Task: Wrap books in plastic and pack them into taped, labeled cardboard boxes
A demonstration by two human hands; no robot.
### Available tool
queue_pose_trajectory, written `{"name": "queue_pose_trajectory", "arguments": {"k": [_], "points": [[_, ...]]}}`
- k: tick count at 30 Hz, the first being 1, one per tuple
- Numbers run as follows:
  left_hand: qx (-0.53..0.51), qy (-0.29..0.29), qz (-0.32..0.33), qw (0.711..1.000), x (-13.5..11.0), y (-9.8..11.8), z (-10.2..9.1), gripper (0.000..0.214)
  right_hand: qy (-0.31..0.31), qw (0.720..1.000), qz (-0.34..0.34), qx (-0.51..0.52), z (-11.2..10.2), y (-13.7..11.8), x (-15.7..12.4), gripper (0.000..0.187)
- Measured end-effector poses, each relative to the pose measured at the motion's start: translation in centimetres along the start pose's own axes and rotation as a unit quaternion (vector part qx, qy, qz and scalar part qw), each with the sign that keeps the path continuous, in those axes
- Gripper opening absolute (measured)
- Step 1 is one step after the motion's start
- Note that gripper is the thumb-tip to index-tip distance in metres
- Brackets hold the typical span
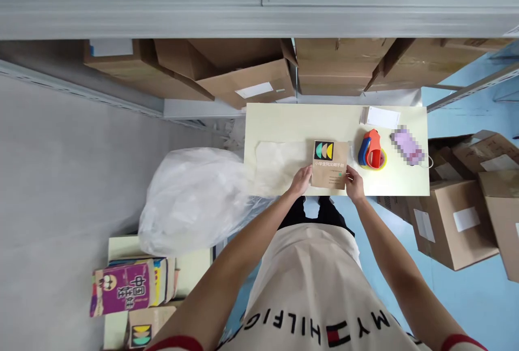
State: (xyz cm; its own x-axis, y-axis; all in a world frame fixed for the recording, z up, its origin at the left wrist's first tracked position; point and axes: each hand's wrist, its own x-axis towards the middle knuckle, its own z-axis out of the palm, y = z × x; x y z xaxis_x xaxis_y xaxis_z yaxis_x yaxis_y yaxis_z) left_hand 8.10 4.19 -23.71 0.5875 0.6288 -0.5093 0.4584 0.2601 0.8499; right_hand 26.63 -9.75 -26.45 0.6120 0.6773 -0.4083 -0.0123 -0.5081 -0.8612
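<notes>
A brown book (329, 166) with a dark square of coloured half-circles on its cover is held between my two hands over the cream table. My left hand (301, 180) closes on its left edge near the lower corner. On the opposite edge, the fingers of my right hand (354, 184) grip the lower right side. Beneath the book, a thin translucent plastic sheet (279, 163) spreads out to the left. To the right of my right hand are a red and blue tape dispenser (372, 151) and a roll of yellowish tape (382, 159).
The narrow table (284, 121) also bears white labels (383, 117) and a blurred purple item (407, 145). Bulky plastic film (190, 194) bulges at left, above stacked books (125, 289). Cardboard boxes (454, 226) stand at right; more boxes (251, 83) fill the shelf behind.
</notes>
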Motion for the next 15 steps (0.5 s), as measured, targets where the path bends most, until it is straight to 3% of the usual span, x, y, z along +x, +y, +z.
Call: {"name": "queue_pose_trajectory", "arguments": {"k": [6,11,15], "points": [[0.024,0.006,-0.051,0.998,1.1,-0.8,2.5,0.061,0.015,0.999,0.001,-0.029,-1.8,1.5,0.8,0.055],[0.049,-0.015,-0.011,0.999,1.6,-2.0,3.6,0.058,0.021,0.996,-0.015,-0.083,-2.2,2.4,1.2,0.049],[0.148,0.029,-0.002,0.989,1.4,-2.5,4.2,0.053,0.082,0.987,-0.036,-0.134,-2.0,3.1,0.8,0.046]]}}
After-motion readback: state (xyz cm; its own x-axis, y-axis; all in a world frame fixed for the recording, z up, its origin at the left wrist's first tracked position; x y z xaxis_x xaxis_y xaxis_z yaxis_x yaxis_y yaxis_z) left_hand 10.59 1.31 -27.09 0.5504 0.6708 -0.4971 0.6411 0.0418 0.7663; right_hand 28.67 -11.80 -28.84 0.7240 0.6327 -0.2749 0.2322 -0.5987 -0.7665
